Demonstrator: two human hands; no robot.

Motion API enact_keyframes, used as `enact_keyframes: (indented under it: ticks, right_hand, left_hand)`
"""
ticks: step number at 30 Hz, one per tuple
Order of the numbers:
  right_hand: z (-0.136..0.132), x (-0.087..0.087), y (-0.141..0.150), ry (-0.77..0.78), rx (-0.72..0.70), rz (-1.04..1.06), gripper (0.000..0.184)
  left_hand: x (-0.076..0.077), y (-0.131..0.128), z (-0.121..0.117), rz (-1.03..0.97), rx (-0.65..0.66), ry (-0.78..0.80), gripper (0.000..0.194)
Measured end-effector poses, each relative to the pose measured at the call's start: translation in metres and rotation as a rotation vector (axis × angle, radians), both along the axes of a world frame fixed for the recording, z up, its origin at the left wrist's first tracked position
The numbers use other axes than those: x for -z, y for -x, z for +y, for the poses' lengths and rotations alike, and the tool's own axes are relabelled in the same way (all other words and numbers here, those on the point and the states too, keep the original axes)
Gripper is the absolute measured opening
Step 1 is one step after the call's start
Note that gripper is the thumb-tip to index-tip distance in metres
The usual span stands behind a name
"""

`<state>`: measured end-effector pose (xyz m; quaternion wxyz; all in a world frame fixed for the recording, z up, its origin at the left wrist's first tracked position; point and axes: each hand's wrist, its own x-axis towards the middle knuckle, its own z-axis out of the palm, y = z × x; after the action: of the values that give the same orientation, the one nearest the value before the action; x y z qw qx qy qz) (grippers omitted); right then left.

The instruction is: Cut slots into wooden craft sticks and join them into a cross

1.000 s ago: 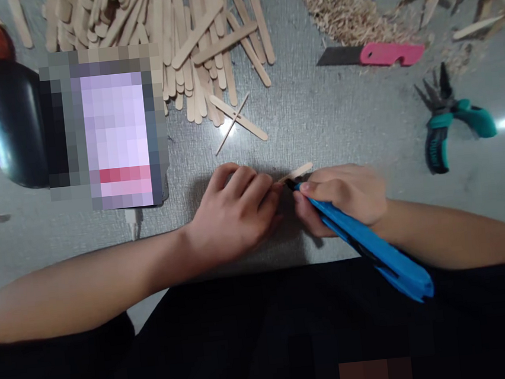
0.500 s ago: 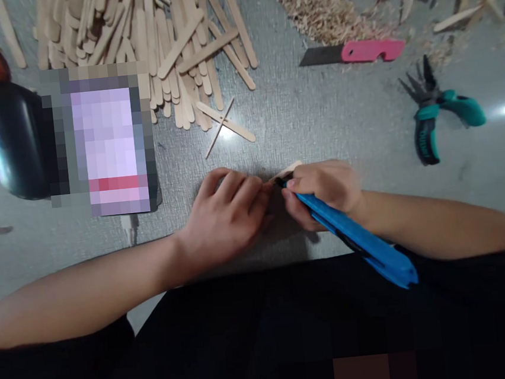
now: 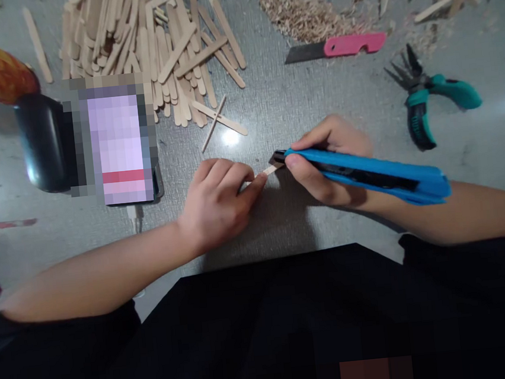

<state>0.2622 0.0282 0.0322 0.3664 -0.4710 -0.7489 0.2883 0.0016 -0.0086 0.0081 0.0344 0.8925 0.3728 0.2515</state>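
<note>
Stick (image 3: pixel 272 170): near-centre of grey table (image 3: pixel 336 92), between the hands. Left hand (image 3: pixel 220 201) fingers closed over its left part, pinning it. Right hand (image 3: pixel 332 161) grips blue cutter (image 3: pixel 367 169); blade at the stick's right end, apparently in contact, though fingers and blade obscure the junction. Crossed sticks (image 3: pixel 233 126) lie beyond left hand; stick pile (image 3: pixel 107 30) far left; shavings (image 3: pixel 312 20), pink-handled blade (image 3: pixel 352 44) and pliers (image 3: pixel 419 120) far right.

From the crossed sticks (image 3: pixel 217 118), the stick pile (image 3: pixel 121 32) lies at eleven o'clock, tabletop knife (image 3: pixel 352 44) at two, pliers (image 3: pixel 418 102) at three.
</note>
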Motion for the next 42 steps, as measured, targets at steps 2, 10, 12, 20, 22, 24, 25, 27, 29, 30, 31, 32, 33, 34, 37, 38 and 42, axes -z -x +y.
enact_keyframes:
  ticks: [2, 10, 12, 20, 22, 24, 25, 27, 29, 30, 31, 32, 33, 34, 37, 38, 42]
  right_hand:
    - [0.003, 0.001, -0.001, 0.0, -0.006, 0.057, 0.019]
    - [0.011, 0.001, -0.002, 0.136, -0.079, 0.147, 0.017]
    - [0.012, 0.002, 0.0, 0.142, -0.059, 0.159, 0.015]
    - [0.007, 0.007, 0.002, 0.136, -0.092, 0.074, 0.02]
    - [0.006, 0.009, 0.0, 0.065, -0.107, 0.021, 0.017]
    - [0.005, 0.012, -0.001, -0.003, -0.148, -0.011, 0.016]
    - [0.005, 0.013, -0.002, -0.019, -0.178, -0.022, 0.015]
    - [0.006, 0.015, -0.003, -0.02, -0.244, -0.048, 0.014]
    - [0.008, 0.016, -0.004, -0.025, -0.316, -0.074, 0.016]
    - [0.009, 0.016, -0.005, -0.039, -0.354, -0.082, 0.018]
    - [0.009, 0.016, -0.005, -0.054, -0.389, -0.082, 0.02]
    - [0.01, 0.016, -0.005, -0.065, -0.422, -0.077, 0.021]
    - [0.01, 0.015, -0.005, -0.073, -0.445, -0.066, 0.022]
    - [0.01, 0.015, -0.005, -0.074, -0.453, -0.056, 0.021]
    - [0.012, 0.013, -0.008, -0.042, -0.427, -0.036, 0.017]
    - [0.013, 0.013, -0.009, -0.03, -0.425, -0.043, 0.017]
    - [0.02, 0.011, -0.013, 0.003, -0.465, -0.059, 0.015]
  left_hand:
    - [-0.001, 0.0, 0.001, -0.013, -0.036, 0.01, 0.023]
    - [-0.004, -0.002, 0.004, 0.093, -0.164, 0.015, 0.006]
    - [-0.003, -0.001, 0.005, 0.074, -0.162, 0.034, 0.006]
    - [-0.008, -0.001, -0.004, 0.077, -0.118, 0.026, 0.009]
    - [-0.01, -0.002, -0.007, 0.129, -0.106, 0.052, 0.013]
    - [-0.01, -0.002, -0.008, 0.117, -0.125, 0.101, 0.022]
    - [-0.009, -0.002, -0.008, 0.093, -0.137, 0.132, 0.028]
    - [-0.008, -0.002, -0.005, 0.056, -0.158, 0.192, 0.04]
    - [-0.006, -0.001, -0.003, 0.055, -0.163, 0.221, 0.05]
    - [-0.005, -0.001, -0.003, 0.061, -0.157, 0.228, 0.054]
    - [-0.004, -0.001, -0.002, 0.068, -0.152, 0.23, 0.057]
    - [-0.004, -0.001, -0.002, 0.073, -0.148, 0.228, 0.059]
    - [-0.003, -0.001, -0.002, 0.076, -0.144, 0.225, 0.06]
    - [-0.002, 0.0, -0.002, 0.072, -0.144, 0.221, 0.06]
    - [-0.002, 0.001, 0.001, 0.042, -0.152, 0.221, 0.056]
    - [-0.001, 0.002, 0.002, 0.028, -0.155, 0.229, 0.052]
    - [0.0, 0.003, 0.007, -0.027, -0.161, 0.26, 0.04]
